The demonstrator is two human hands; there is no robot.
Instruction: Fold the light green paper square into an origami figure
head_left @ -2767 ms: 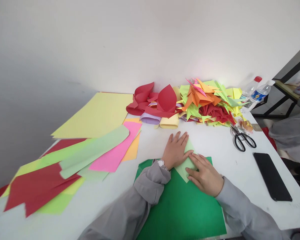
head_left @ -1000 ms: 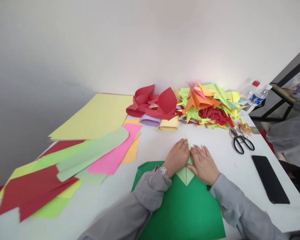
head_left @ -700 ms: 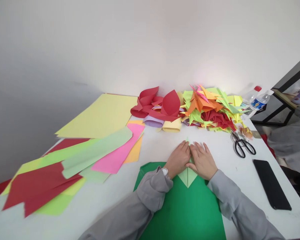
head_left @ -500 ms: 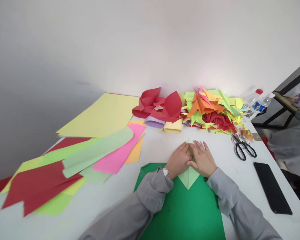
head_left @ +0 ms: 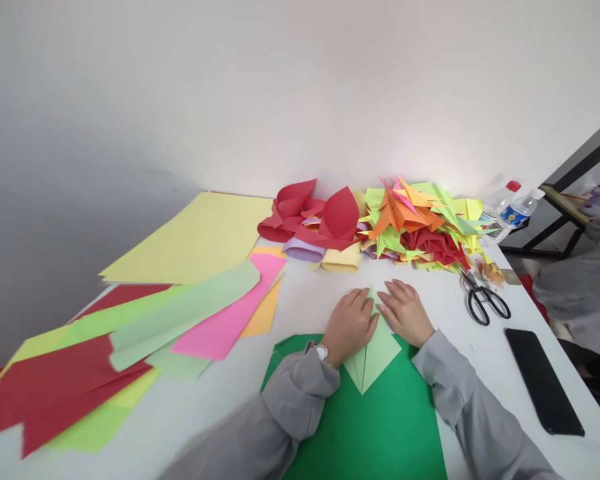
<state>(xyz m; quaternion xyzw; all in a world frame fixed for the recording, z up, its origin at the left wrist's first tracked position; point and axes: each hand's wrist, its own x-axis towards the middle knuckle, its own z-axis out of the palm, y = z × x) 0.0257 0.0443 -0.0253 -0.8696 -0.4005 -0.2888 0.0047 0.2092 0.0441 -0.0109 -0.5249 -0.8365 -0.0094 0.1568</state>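
Note:
A pale green folded paper [head_left: 375,357], kite-shaped with a crease line down it, lies with its narrow tip pointing away from me. It rests partly on a green sheet [head_left: 375,433]. My left hand [head_left: 351,325] is closed over its left edge, thumb and curled fingers on the paper; part of that edge is hidden under the palm. At the right edge, close to the tip, my right hand [head_left: 405,312] lies with fingers stretched out and slightly spread, fingertips near or touching the paper.
Loose coloured paper sheets [head_left: 65,373] spread on the left, beside large yellow sheets [head_left: 190,240]. Red curled paper [head_left: 340,217] and a pile of folded paper shapes [head_left: 420,223] stand by the wall. Scissors [head_left: 485,300], a black phone [head_left: 544,380] and bottles [head_left: 517,212] are right. A person's grey sleeve [head_left: 580,283] shows.
My hands have moved apart from over the paper's middle, the right one drawing off to the side. The paper has turned slightly, its near point shifting left. The view has shifted slightly.

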